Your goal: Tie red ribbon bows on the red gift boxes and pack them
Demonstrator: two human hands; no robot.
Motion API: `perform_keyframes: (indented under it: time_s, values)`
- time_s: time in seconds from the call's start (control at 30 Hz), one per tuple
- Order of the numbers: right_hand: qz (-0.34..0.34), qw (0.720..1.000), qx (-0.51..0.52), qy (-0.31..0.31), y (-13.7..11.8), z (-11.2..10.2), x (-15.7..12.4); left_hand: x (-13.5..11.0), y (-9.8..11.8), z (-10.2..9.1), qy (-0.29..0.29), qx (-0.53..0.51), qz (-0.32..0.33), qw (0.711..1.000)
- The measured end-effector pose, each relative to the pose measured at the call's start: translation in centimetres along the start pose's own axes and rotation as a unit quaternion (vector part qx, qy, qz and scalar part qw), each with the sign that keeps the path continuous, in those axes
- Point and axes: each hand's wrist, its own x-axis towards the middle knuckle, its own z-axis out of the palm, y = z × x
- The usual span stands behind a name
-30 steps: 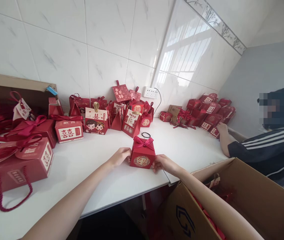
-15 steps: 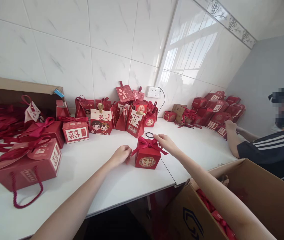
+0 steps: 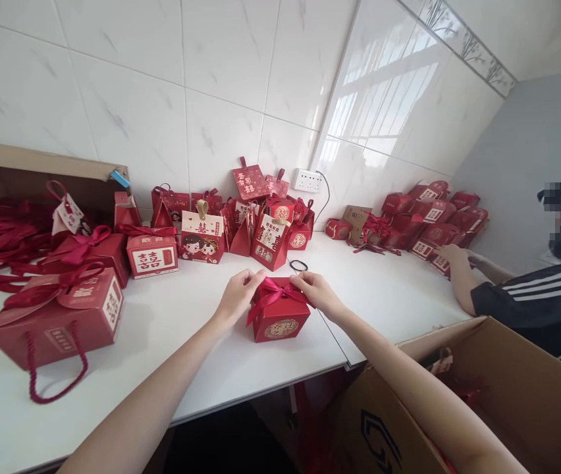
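A small red gift box (image 3: pixel 280 320) with a gold emblem and a dark red ribbon bow (image 3: pixel 274 291) stands on the white table (image 3: pixel 201 368) near its front edge. My left hand (image 3: pixel 239 295) pinches the bow's left side at the box top. My right hand (image 3: pixel 315 291) pinches the bow's right side. Both hands have their fingers closed on the ribbon.
Several red gift boxes (image 3: pixel 201 237) line the tiled wall, with larger ones (image 3: pixel 63 316) and loose ribbons at the left. A black hair tie (image 3: pixel 299 265) lies behind the box. An open cardboard carton (image 3: pixel 458 401) stands at lower right. Another person's hand (image 3: pixel 451 253) reaches a pile of boxes (image 3: pixel 428 220) at right.
My hands left the box's sides and rose to its top. First the right hand, then the left, took hold of the ribbon bow. The box shifted slightly left.
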Motion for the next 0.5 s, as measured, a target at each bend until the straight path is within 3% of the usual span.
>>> perform_keyframes:
  time_s: [0.2, 0.3, 0.5]
  values:
    - [0.065, 0.993, 0.095, -0.036, -0.2, -0.5, -1.4, -0.8, 0.9, 0.3, 0.030, 0.092, 0.051, 0.994]
    - [0.067, 0.989, 0.127, -0.041, 0.0, -0.7, -1.8, -1.0, 0.9, 0.6, 0.039, 0.124, 0.051, 0.990]
    - [0.087, 0.977, 0.181, -0.077, 1.2, -0.8, -2.3, -0.7, 0.4, 0.7, 0.028, 0.078, 0.030, 0.996]
